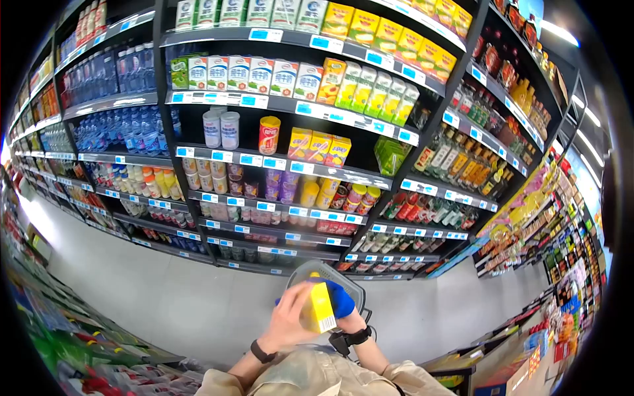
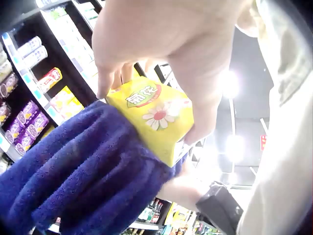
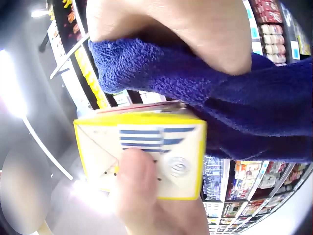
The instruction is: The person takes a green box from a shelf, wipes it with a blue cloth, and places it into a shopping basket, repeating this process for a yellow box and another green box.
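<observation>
My left hand (image 1: 287,320) grips a yellow drink carton (image 1: 321,305) with a daisy printed on its side. In the right wrist view, the left thumb (image 3: 138,171) presses on the carton's pale end, which has blue stripes. A blue terry towel (image 1: 341,300) is bunched in my right hand (image 1: 352,322), whose fingers curl over the cloth in the right wrist view. The towel (image 2: 83,166) lies against the carton's side in the left wrist view. Both hands are held in front of the body, over a grey plastic basket (image 1: 356,288).
Ahead stands a tall shelf (image 1: 277,162) with milk cartons (image 1: 249,72), cans (image 1: 230,130) and yellow drink packs (image 1: 319,146). Water bottles (image 1: 119,132) fill the bays on the left, liquor bottles (image 1: 456,155) the right. Grey floor (image 1: 158,290) runs along the shelf foot.
</observation>
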Action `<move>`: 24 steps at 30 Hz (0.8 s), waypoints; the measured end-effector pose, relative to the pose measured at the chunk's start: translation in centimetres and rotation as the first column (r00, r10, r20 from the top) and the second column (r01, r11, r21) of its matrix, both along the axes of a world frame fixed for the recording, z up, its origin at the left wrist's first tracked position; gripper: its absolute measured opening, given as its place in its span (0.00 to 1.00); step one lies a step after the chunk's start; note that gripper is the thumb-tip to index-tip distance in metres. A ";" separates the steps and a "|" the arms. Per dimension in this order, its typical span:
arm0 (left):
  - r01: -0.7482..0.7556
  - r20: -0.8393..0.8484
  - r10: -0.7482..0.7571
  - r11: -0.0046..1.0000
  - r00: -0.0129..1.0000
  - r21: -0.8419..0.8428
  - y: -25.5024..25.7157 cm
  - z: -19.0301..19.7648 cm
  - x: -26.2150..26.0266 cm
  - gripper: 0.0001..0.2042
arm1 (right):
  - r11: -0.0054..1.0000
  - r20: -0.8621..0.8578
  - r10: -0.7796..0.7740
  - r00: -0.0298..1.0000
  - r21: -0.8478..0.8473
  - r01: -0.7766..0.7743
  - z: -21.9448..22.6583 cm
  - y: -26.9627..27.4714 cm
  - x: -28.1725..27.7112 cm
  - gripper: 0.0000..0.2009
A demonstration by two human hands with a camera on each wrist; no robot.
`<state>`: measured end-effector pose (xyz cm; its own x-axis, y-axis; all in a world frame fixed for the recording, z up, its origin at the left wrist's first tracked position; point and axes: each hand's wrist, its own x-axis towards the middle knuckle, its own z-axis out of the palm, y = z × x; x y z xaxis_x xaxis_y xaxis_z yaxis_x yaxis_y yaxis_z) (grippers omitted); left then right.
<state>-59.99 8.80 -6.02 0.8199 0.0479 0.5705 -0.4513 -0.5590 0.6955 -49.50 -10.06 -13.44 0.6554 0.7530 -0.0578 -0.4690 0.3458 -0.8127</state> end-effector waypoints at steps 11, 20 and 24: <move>-0.094 -0.164 0.067 0.982 0.984 -0.163 -2.5 -1.3 -0.9 0.60 | 0.900 0.461 -0.370 0.807 -0.037 0.433 1.0 1.2 -4.5 0.32; 0.006 -0.006 -0.008 0.971 1.000 -0.238 -2.0 -1.1 0.6 0.57 | 0.866 0.563 -0.441 0.699 0.061 0.497 6.5 2.2 -4.8 0.24; -0.065 0.012 0.069 0.982 0.998 -0.175 -2.1 -1.0 0.7 0.57 | 0.898 0.582 -0.396 0.711 0.083 0.432 6.7 2.5 -4.2 0.24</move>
